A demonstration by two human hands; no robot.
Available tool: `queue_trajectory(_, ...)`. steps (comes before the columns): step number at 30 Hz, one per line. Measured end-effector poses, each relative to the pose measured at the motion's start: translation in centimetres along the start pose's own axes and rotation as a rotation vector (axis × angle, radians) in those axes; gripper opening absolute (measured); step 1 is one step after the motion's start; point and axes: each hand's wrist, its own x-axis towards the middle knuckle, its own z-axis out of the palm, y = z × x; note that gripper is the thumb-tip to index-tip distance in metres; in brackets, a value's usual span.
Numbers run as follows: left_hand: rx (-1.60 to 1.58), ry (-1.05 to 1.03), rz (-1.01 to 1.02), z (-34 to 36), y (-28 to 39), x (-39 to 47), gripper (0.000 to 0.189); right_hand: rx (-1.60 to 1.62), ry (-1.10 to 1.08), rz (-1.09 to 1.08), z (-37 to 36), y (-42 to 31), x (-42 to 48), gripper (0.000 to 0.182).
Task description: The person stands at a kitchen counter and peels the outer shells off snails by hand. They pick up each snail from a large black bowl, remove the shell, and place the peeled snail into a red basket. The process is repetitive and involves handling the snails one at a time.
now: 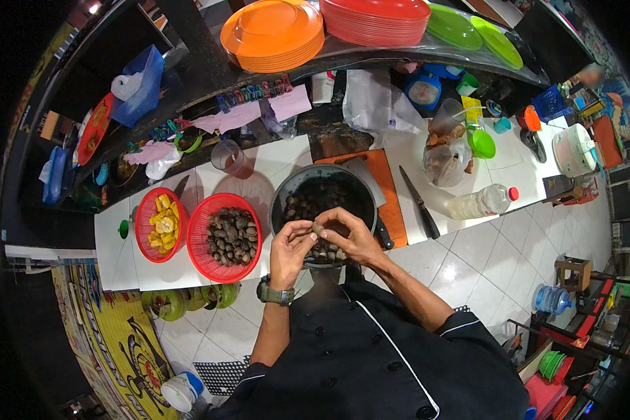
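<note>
Over the near part of a dark round basin (278, 197), my left hand (294, 247) and my right hand (349, 239) meet, pinching one ribbed clam or cockle shell (317, 228) between their fingertips. More dark shells (320, 202) lie in the basin below. To the left, a red plastic basket (197, 257) holds many shells (232, 236). Beyond it, a smaller red basket (144, 247) contains pieces of corn cob (165, 223). An orange cutting board (394, 210) lies partly under the basin, with a cleaver (367, 181) on it.
A black-handled knife (420, 202) lies right of the board, near a clear bottle with a red cap (483, 202) and a plastic bag (446, 163). A clear plastic cup (232, 159) stands behind the baskets. Stacked orange plates (273, 34) and red plates (375, 23) sit on the shelf above.
</note>
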Motion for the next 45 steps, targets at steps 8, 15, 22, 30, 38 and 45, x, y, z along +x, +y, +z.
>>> queue_trajectory(8,0.022,0.007,0.000,-0.1,0.0,-0.3,0.025,-0.155,-0.022,0.044,-0.1,-0.5,-0.2,0.027)
queue_trajectory(15,0.029,0.002,0.002,0.1,0.0,-0.2,0.025,-0.237,-0.029,-0.058,0.0,-0.6,-0.1,0.024)
queue_trajectory(22,0.067,0.016,0.047,0.1,-0.4,-0.4,0.022,-0.299,-0.035,-0.109,0.2,-0.8,-0.2,0.025)
queue_trajectory(30,0.235,0.078,0.141,0.6,-0.6,-0.5,0.020,-0.394,0.047,-0.092,1.0,-0.6,-0.3,0.028)
queue_trajectory(38,0.324,0.086,0.177,0.8,-0.2,-0.7,0.021,-0.398,0.046,-0.079,1.2,-0.2,-0.3,0.026)
queue_trajectory(45,0.262,0.092,0.158,0.5,-0.5,-0.5,0.023,-0.391,0.043,-0.070,1.0,-0.1,-0.2,0.026)
